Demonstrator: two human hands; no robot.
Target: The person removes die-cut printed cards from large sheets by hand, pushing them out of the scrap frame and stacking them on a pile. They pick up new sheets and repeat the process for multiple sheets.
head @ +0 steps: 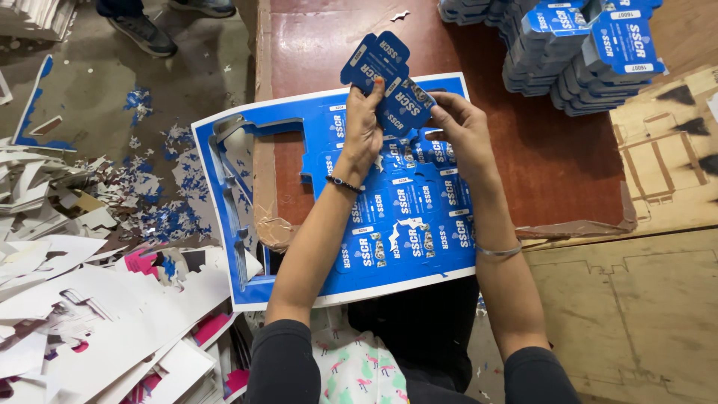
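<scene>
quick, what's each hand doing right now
Left hand: closed on blue cutouts.
Right hand: pinching the same cutouts.

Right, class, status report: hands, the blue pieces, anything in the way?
Left hand, right hand both grip punched blue blanks. Die-cut sheet beneath. Nothing blocking.

Bare brown tabletop lies open right of the hands (stacked blue box blanks crowd the far corner).

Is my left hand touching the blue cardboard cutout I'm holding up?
Touching. The head view shows the left hand pinching the blue cutout between its fingers, above the printed sheet.
</scene>
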